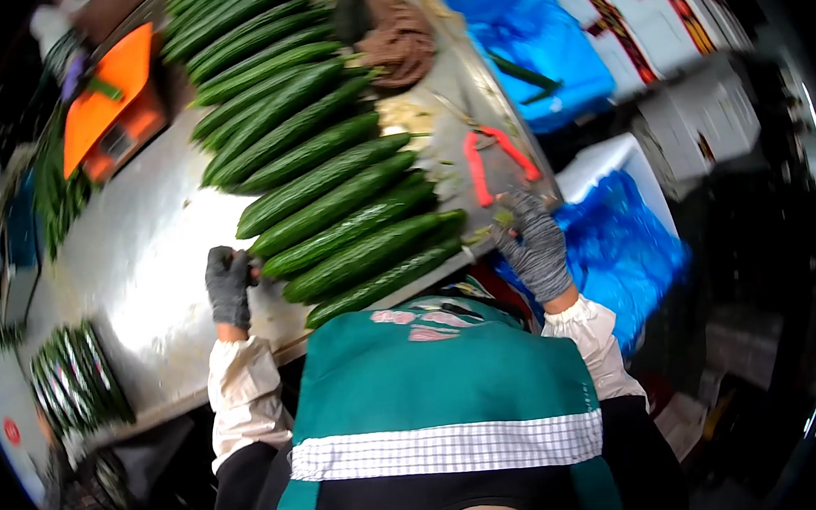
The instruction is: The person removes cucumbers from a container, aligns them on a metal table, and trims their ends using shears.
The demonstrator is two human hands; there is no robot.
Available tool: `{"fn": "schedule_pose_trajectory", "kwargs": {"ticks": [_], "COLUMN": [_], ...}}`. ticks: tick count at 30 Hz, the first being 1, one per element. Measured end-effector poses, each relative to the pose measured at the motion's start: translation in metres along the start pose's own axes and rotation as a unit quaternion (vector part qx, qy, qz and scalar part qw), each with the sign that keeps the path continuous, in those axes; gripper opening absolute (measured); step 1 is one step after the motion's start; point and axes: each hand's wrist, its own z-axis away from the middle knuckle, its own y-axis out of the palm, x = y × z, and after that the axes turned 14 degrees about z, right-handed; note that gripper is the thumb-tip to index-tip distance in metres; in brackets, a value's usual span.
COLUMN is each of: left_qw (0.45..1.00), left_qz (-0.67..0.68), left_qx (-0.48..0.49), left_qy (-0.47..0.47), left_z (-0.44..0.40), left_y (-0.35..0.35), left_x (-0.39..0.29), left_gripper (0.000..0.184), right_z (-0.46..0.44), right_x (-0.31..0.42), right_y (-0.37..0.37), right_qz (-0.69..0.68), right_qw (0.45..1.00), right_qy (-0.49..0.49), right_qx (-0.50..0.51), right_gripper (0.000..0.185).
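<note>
A long row of green cucumbers [325, 180] lies side by side on a metal table [153, 246]. Near the lower left ends of the closest cucumbers is my left hand [229, 283], in a grey glove, its fingers curled closed; whatever they may hold is hidden. My right hand [537, 250], also gloved in grey, is at the table's right edge, beyond the cucumbers' other ends. Its fingers are loosely apart, and a small green scrap [503, 218] shows by the fingertips. Just above that hand, red-handled cutters [478, 168] lie on the table, apart from it.
An orange scale [114, 110] stands at the upper left. Wrapped cucumbers [80, 377] sit at the table's lower left corner. Beside the right edge are a blue-lined bin [530, 44] and a white box [616, 157] with blue plastic. A brown cloth [398, 40] lies at the back.
</note>
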Motion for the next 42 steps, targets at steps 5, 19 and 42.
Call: {"fn": "schedule_pose_trajectory", "kwargs": {"ticks": [5, 19, 42], "left_qw": [0.987, 0.939, 0.284], "left_qz": [-0.017, 0.007, -0.655], "left_qx": [-0.077, 0.242, 0.672], "left_qy": [0.139, 0.245, 0.194], "left_z": [-0.026, 0.117, 0.178], "left_y": [-0.027, 0.312, 0.508], "left_x": [0.039, -0.116, 0.125], "left_gripper": [0.008, 0.014, 0.02], "right_z": [0.077, 0.26, 0.175], "right_x": [-0.104, -0.174, -0.264], "right_y": [-0.041, -0.043, 0.04], "right_qz": [0.016, -0.237, 0.016], "right_qw": [0.95, 0.746, 0.866], "right_qy": [0.3, 0.564, 0.321], "right_qx": [-0.083, -0.262, 0.383], "right_gripper": [0.027, 0.015, 0.03]}}
